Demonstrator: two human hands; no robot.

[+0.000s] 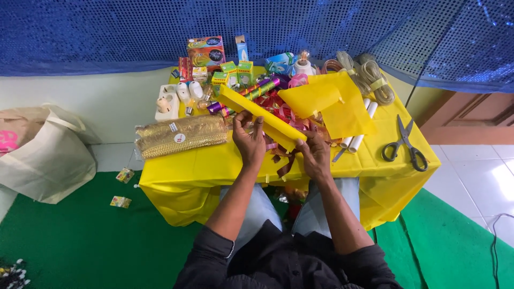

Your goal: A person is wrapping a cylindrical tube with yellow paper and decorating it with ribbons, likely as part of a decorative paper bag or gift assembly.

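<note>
Above the bench's [214, 166] near edge, both hands, left [249, 140] and right [316, 155], grip a long yellow wrapped box [262, 116] at mid-length and end, keeping it steady.

Person seen from above. Black shirt, sleeves pushed up to the elbows, bunched cuffs; forearms bare. Light blue-grey trousers over both knees. Left hand [249, 140] and right hand [316, 155]: no rings, watch or gloves visible. Fingernails short.
</note>
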